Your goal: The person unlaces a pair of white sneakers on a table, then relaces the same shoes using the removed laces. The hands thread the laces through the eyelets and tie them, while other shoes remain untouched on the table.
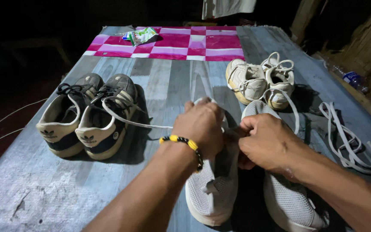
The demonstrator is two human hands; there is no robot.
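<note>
My left hand (200, 124), wearing a yellow-and-black beaded bracelet (185, 144), is curled closed over the front of the left-hand white mesh-knit sneaker (213, 189). It appears to pinch the long white shoelace (127, 118), though the fingertips are hidden behind the knuckles. My right hand (269, 141) is closed into a loose fist between the two mesh sneakers, fingers pinched on something at the eyelets; what exactly, I cannot tell. The second white mesh-knit sneaker (286, 197) lies just beside the first, heel toward me.

The lace runs left from my left hand, slack, and drapes over the pair of dark grey suede trainers with cream heels (84, 116). In my judgement, good work here means pulling that slack clear of the trainers so it does not snag, keeping the lace flat rather than twisted, and steadying the shoe with one hand while the other feeds.

A pair of worn cream lace-up sneakers (260, 79) sits well apart, farther back on the right. A loose flat white lace (348, 141) lies coiled to the right.

The counter (35, 184) is covered in grey wood-plank-pattern sheeting, scuffed near the front left. A pink-and-white checked mat (181, 45) lies at the far end with a small green-and-white packet (141, 35) on it. The room is dark beyond the lit area; a pale cable (5, 124) trails at the left and a plastic bottle (353, 79) lies at the right edge.
</note>
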